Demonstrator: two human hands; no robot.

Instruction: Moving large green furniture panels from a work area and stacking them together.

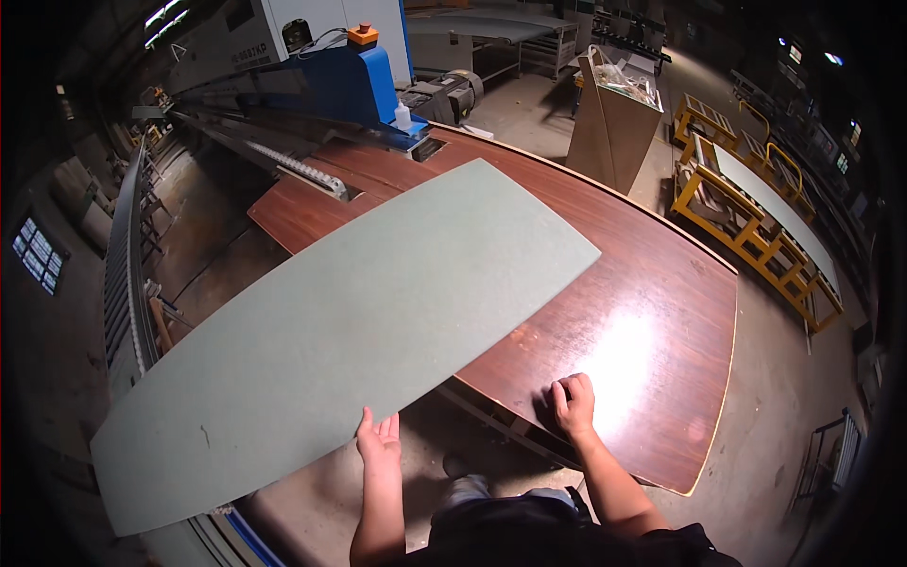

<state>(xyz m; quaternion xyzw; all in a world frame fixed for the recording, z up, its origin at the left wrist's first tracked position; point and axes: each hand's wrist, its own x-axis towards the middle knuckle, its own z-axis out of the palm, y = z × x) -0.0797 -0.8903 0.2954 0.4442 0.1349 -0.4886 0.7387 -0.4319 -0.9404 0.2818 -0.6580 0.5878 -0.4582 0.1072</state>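
Observation:
A large grey-green flat panel (345,307) lies slantwise over the reddish-brown wood-grain tabletop (661,283), its near left part reaching out beyond the wood. At its near edge, my left hand (380,442) grips the panel, thumb over the top face and fingers at the rim, their tips partly hidden. My right hand (573,408) rests with curled fingers on the wood surface near its front edge, to the right of the panel and apart from it. Nothing shows in that hand. A small dark mark is on the panel's near left part.
A long machine with a blue housing (378,85) and an orange-and-red button box (363,36) stands beyond the table. A small white bottle (402,115) sits by it. Back right are a tall brown bin (609,132) and yellow-framed racks (756,222). A roller conveyor (123,255) runs along the left.

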